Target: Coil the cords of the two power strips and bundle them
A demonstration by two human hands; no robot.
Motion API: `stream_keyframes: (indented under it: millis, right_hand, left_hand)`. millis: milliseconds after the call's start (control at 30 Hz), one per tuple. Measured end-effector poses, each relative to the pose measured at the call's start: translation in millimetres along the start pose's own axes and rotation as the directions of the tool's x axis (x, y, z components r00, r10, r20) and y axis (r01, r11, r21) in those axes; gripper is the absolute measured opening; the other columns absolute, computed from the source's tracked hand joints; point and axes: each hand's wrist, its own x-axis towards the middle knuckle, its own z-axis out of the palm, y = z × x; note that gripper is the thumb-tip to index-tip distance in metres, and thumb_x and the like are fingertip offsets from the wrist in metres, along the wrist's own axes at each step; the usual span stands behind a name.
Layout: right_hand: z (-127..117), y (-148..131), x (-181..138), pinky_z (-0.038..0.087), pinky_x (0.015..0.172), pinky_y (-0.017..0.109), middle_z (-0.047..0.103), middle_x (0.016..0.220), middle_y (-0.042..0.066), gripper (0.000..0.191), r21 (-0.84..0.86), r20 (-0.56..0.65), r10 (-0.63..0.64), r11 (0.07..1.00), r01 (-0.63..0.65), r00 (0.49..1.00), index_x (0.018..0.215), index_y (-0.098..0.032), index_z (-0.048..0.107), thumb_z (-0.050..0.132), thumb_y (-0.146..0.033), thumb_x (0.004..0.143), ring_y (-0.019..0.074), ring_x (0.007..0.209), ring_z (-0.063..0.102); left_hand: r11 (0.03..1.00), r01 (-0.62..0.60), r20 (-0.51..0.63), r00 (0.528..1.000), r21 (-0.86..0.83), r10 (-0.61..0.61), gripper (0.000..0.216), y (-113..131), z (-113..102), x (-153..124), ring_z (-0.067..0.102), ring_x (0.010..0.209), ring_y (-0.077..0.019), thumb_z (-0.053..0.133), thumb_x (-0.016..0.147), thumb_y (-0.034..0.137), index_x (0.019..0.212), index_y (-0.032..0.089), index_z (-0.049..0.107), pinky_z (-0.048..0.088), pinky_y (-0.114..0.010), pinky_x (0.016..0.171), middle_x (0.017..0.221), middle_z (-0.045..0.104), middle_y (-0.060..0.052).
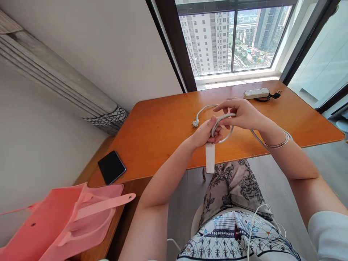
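Note:
My left hand (207, 132) is closed around the upper end of a white power strip (210, 159) and a loop of its cable. The strip hangs down past the table's front edge. My right hand (241, 113) pinches the white cable (227, 115) at the top of the loop, just right of my left hand. One stretch of cable runs left to a white plug (195, 123) lying on the wooden table (160, 134). Another stretch of cable passes behind my right wrist.
A second, cream power strip (256, 93) with a coiled black cord and plug (276, 95) lies at the table's back right. A black tablet (111, 167) rests at the left, beside an open pink bag (89, 214). A window (233, 43) stands behind the table.

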Motion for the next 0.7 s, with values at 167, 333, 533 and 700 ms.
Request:
stream_keyframes:
  millis: [167, 333, 533, 700]
  right_hand:
    - [-5, 23, 3, 0.042, 0.062, 0.026, 0.063, 0.084, 0.001, 0.043, 0.320, 0.133, 0.091, 0.939, -0.129, 0.987, 0.108, -0.016, 0.075, 0.083, -0.046, 0.078, 0.0109, 0.072, 0.051]
    - [4, 43, -8, 0.041, 0.057, 0.022, 0.061, 0.084, 0.000, 0.045, 0.557, 0.150, 0.137, 0.806, -0.198, 0.979, 0.118, -0.017, 0.072, 0.080, -0.044, 0.084, 0.0081, 0.068, 0.049]
    - [19, 60, -29, 0.045, 0.056, 0.022, 0.062, 0.089, -0.001, 0.044, 0.673, 0.130, 0.237, 0.692, -0.262, 0.963, 0.119, -0.019, 0.068, 0.078, -0.045, 0.086, 0.0070, 0.064, 0.050]
    - [48, 58, -48, 0.046, 0.054, 0.023, 0.058, 0.090, -0.001, 0.040, 0.581, 0.077, 0.318, 0.756, -0.301, 0.945, 0.123, -0.019, 0.063, 0.069, -0.043, 0.091, 0.0064, 0.058, 0.054]
  left_hand:
    - [0.972, 0.086, 0.138, 0.989, -0.217, -0.057, 0.053, 1, -2, -6, 0.019, 0.033, -0.0045, 0.067, 0.083, 0.069, 0.075, 0.020, 0.049, 0.025, -0.020, 0.037, 0.041, 0.039, 0.008]
    - [0.828, 0.220, 0.066, 0.974, -0.516, -0.217, 0.044, 1, 3, -11, 0.014, 0.031, -0.0047, 0.038, 0.104, 0.051, 0.074, 0.020, 0.045, 0.019, -0.018, 0.035, 0.045, 0.034, 0.008]
    - [0.711, 0.046, -0.165, 0.960, -0.701, -0.225, 0.053, 15, 5, -19, 0.012, 0.029, -0.0046, 0.018, 0.109, 0.046, 0.072, 0.019, 0.045, 0.019, -0.017, 0.033, 0.046, 0.032, 0.008]
    - [0.686, -0.275, -0.437, 0.897, -0.673, -0.069, 0.052, 28, -3, -19, 0.026, 0.030, -0.0039, 0.022, 0.109, 0.048, 0.072, 0.020, 0.045, 0.026, -0.016, 0.033, 0.055, 0.054, 0.003]
